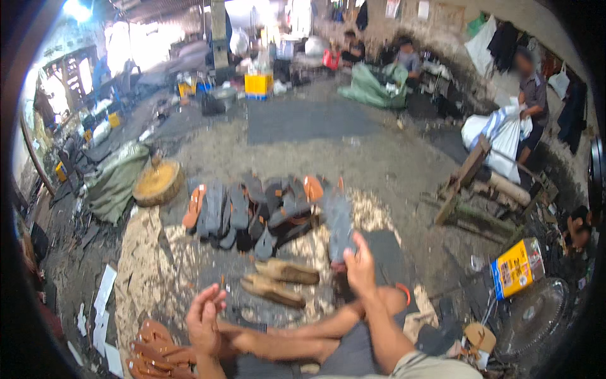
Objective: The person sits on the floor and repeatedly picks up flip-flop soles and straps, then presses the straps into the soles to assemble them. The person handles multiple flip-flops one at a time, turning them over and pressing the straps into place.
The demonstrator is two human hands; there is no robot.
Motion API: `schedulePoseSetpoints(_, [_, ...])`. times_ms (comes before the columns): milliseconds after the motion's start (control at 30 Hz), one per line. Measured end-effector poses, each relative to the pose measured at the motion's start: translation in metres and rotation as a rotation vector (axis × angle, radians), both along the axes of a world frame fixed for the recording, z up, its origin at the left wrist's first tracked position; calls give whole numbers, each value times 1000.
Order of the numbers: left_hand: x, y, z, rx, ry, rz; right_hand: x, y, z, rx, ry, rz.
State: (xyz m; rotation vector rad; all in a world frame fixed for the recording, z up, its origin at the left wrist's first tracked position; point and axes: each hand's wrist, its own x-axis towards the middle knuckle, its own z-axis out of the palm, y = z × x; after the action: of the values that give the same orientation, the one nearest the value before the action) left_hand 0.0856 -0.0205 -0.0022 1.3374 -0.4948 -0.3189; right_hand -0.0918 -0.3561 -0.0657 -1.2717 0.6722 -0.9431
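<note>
My right hand (361, 268) grips the lower end of a dark grey shoe sole (338, 221), which is smeared by motion and points away from me. My left hand (205, 316) is raised at the lower left with loosely bent fingers and nothing in it. Between the hands, two wooden shoe lasts (287, 271) lie side by side on the floor covering. Just beyond them spreads a heap of grey and black soles (238, 211), with a few orange-brown pieces (194, 205) among them. Several orange-brown sandals (158, 354) are piled near my left forearm.
A round wooden block (158, 182) stands left of the heap, beside a green sack (117, 180). To the right are a wooden frame (470, 189), a yellow-and-blue tin (517, 268) and a toothed metal disc (533, 319). A person at right handles a white sack (499, 136); others sit farther back.
</note>
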Motion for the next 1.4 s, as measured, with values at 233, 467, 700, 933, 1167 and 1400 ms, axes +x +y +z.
schedulePoseSetpoints(233, [-15, -18, 1, 22, 148, -20, -15, 79, 30, 40, -35, 371])
schedulePoseSetpoints(467, [-19, -34, -18, 324, -270, 164, -38, 189, 4, 121, 45, 927])
schedulePoseSetpoints(700, [-85, 5, -46, 264, -47, -440, -22, 130, 4, -32, 335, 911])
schedulePoseSetpoints(933, [-82, 15, -34, 255, 49, -472, -9, 143, 7, -144, 339, 991])
schedulePoseSetpoints(1167, [-76, 14, -17, 266, 87, -515, -17, 138, 40, -104, 341, 1028])
schedulePoseSetpoints(1400, [-78, 14, -15, 252, 93, -451, -9, 142, 22, 22, 166, 1101])
